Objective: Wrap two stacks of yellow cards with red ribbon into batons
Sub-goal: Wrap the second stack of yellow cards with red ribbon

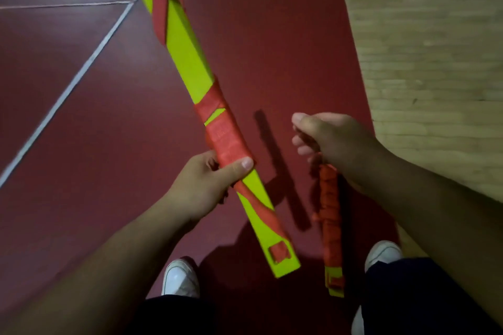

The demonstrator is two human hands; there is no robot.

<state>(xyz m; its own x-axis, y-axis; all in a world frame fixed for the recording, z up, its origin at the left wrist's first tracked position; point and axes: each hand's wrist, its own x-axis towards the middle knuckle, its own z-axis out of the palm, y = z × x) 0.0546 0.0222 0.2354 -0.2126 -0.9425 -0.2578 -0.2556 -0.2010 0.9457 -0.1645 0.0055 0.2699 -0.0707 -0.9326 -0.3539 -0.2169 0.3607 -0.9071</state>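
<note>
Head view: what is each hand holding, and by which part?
The left hand grips the long yellow baton around its ribbon-wrapped midsection. The right hand grips the ribbon-covered baton by its upper end.

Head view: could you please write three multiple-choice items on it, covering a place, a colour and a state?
1. The wood floor lies on which side of the red floor? A left; B right; C neither.
2. The shoes are: A black; B red; C white.
3. The ribbon on the baton in the left hand: A covers part; B is absent; C covers it all.

1 B: planks fill the right edge.
2 C: both toes are white.
3 A: yellow shows between the red turns.
</note>
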